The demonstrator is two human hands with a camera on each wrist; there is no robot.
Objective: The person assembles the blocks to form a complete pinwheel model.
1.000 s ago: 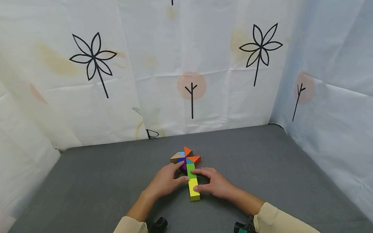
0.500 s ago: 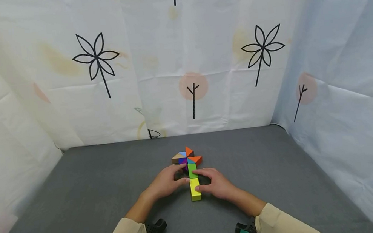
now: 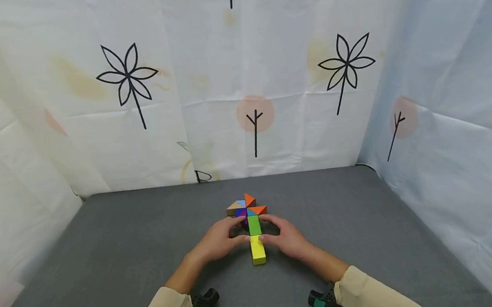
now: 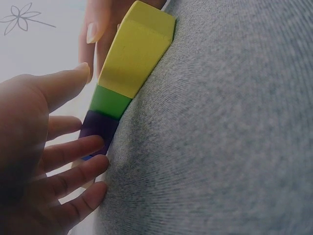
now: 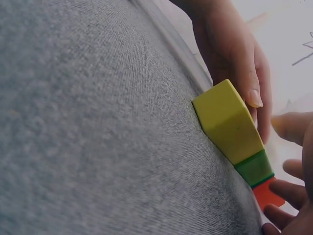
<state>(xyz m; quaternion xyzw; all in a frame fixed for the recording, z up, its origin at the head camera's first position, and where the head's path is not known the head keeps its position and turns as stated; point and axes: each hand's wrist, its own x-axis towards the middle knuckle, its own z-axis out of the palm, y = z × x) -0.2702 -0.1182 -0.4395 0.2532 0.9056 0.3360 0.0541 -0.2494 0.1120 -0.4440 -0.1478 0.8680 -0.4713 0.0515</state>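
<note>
A row of wooden blocks lies on the grey table: a yellow block point(image 3: 258, 253) nearest, then a green block point(image 3: 254, 225), with a pinwheel of triangular blocks beyond. My left hand point(image 3: 216, 239) is on the left side, fingers spread and slightly bent. Its fingers reach the purple block point(image 4: 100, 129), and its thumb is by the yellow-green joint. On the right, my right hand point(image 3: 287, 236) has its index fingertip beside the green block's far end and its thumb at the yellow block's upper right edge. An orange block point(image 5: 268, 194) shows near its fingers. Neither hand grips a block.
The pinwheel also has an orange triangle point(image 3: 249, 200) on top, a tan triangle point(image 3: 233, 207) at left and a light blue piece point(image 3: 241, 203). Bare grey cloth point(image 3: 348, 223) surrounds the row. A white printed curtain point(image 3: 207, 127) stands behind the table.
My right hand's index finger and thumb have shifted from over the green and yellow blocks to their right edge, a little farther from me. The left hand and the blocks stay nearly still.
</note>
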